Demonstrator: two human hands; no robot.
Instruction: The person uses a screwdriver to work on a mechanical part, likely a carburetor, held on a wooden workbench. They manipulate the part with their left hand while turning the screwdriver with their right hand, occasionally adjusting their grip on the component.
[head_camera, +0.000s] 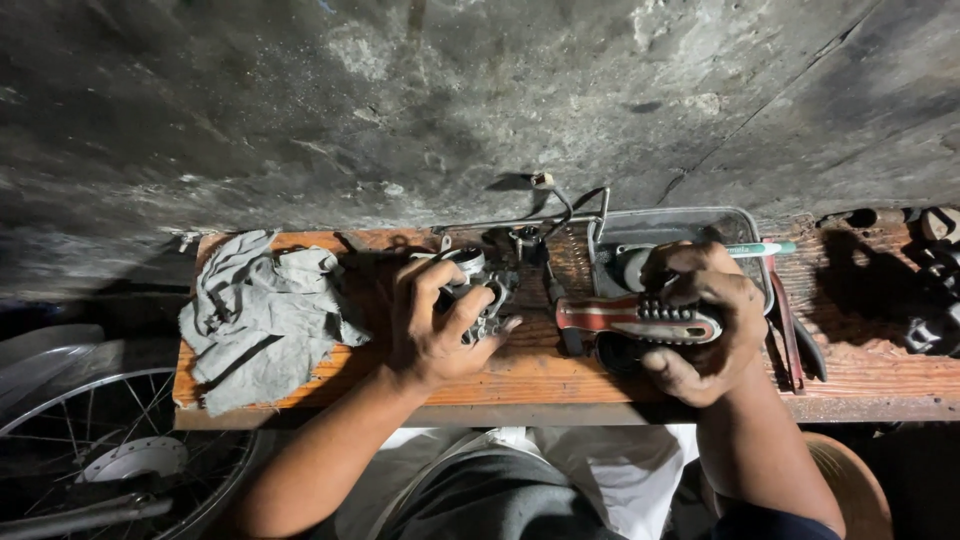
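Note:
My left hand (432, 325) grips a small grey metal engine part, apparently a carburettor (478, 290), holding it down on the wooden bench (500, 375). My right hand (705, 320) is closed around the red, white and black handle of a screwdriver (625, 318). The handle lies level and points left toward the metal part. The screwdriver's tip is hidden between the handle and the part.
A crumpled grey rag (262, 315) lies on the bench's left end. A metal tray (680, 235) with round parts and a pen-like tool (762, 249) sits behind my right hand. Pliers (792, 335) lie to the right, dark parts (935, 290) beyond. A spoked wheel (110, 450) stands lower left.

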